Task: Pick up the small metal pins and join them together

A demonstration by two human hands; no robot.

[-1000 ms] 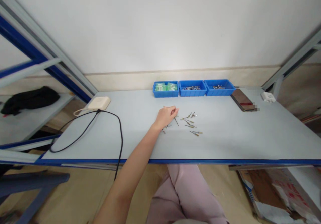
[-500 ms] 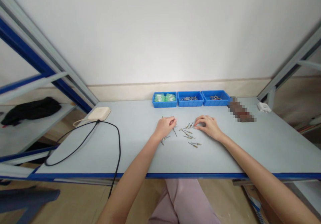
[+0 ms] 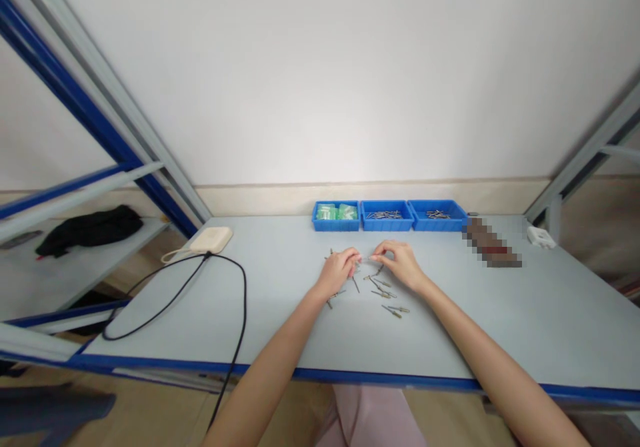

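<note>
Several thin metal pins with thicker ends, like rivets [image 3: 383, 293], lie scattered on the grey table between and below my hands. My left hand [image 3: 341, 270] is closed, its fingertips pinched; what they hold, if anything, is too small to name. A few more rivets lie beside and partly under it. My right hand [image 3: 399, 265] pinches a small metal rivet [image 3: 369, 257] between thumb and forefinger, its end pointing at my left fingertips. The two hands are close but a small gap shows between them.
Behind stand three blue bins: one with green-and-white packets [image 3: 337, 213], a middle bin [image 3: 387, 225] and a right bin [image 3: 438, 225] with metal pins. A white box [image 3: 211, 239] and black cable [image 3: 245, 300] are left; a pixelated item and white adapter [image 3: 541, 237] right.
My right hand has moved left with the rivet, nearer to my left hand. The whole view has shifted, so the table and bins appear lower.
</note>
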